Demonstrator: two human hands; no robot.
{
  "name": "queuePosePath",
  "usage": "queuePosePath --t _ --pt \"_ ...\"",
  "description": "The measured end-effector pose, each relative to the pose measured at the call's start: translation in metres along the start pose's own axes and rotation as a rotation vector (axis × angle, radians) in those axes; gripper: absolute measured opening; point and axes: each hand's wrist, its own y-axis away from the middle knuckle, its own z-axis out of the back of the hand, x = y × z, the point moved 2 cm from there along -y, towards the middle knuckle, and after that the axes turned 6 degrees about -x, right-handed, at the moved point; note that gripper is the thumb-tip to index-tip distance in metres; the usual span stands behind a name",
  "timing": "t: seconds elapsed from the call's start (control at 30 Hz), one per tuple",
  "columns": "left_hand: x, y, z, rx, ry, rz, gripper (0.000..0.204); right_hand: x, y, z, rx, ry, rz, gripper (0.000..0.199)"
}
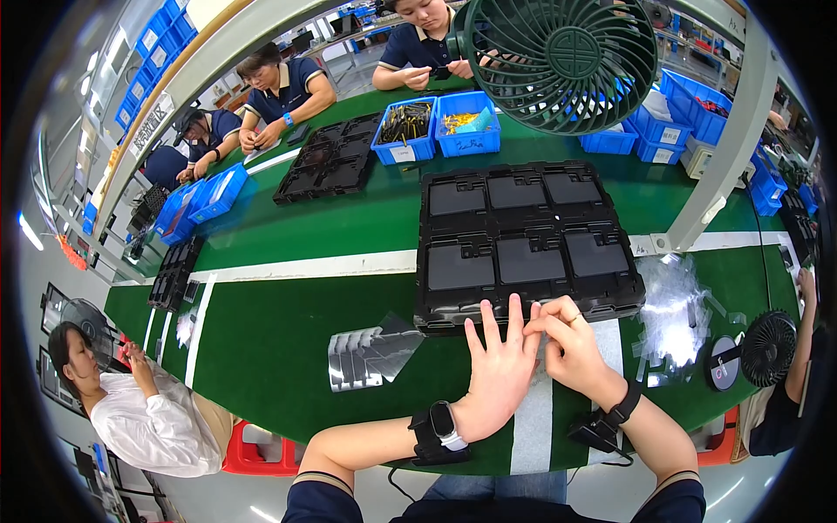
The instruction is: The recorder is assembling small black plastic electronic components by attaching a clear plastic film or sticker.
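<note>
At frame centre, the spread-open left hand [499, 370] meets the pinching right hand [571, 349] just below the black tray [527, 240].

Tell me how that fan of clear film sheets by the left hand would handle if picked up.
The film sheets look thin and glossy, so probably floppy and light. They lie fanned and overlapping, so they would likely slide apart if pushed. The shiny surface suggests they are slippery for the left hand.

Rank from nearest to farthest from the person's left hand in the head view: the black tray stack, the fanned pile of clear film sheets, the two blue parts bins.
From the left hand:
1. Black tray stack, just ahead, under the fingertips.
2. Clear film sheets, to the left on the green table.
3. Blue parts bins, far across, behind the trays.
</note>
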Motion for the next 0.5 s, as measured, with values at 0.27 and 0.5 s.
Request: queuePosePath --t 0.27,0.5 --pt "0.0008 -0.0002 0.0006 0.001 0.016 -0.004 0.072 0.0004 0.0002 0.0001 0.006 -0.022 -0.018 0.040" --pt "0.0011 0.0001 0.0009 -0.001 -0.001 -0.014 0.072 -0.0005 0.0005 0.0001 0.010 -0.021 -0.024 0.040"
